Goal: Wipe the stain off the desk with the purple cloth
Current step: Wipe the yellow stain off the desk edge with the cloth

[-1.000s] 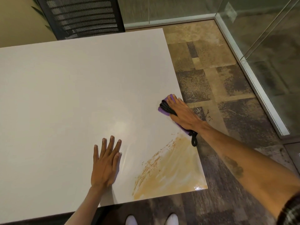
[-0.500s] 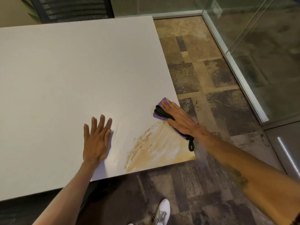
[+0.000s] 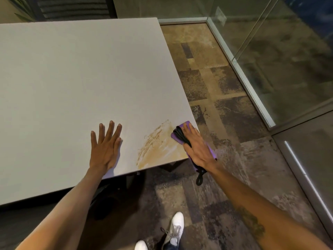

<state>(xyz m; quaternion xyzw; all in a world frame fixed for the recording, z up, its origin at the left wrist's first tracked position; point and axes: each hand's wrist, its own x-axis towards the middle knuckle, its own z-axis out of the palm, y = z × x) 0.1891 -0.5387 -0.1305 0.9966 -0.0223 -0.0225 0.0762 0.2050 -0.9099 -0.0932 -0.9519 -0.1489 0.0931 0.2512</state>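
Office interior, plain white desk (image 3: 72, 78), glass partition walls (image 3: 288, 51) in aluminium floor track (image 3: 252, 98), patterned brown carpet tiles (image 3: 216, 87), dark mesh-back chair (image 3: 72, 8) behind the desk

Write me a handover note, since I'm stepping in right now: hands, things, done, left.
Left hand: flat, fingers spread, on the white desk, holding nothing.
Right hand: pressed flat on the folded purple cloth at the desk's right edge; a black cord dangles from under the hand.
Yellow-brown smeared stain: lies at the near right corner, just left of the cloth.
Done: cloth is at the stain.
Left: wipe the whole smear away.
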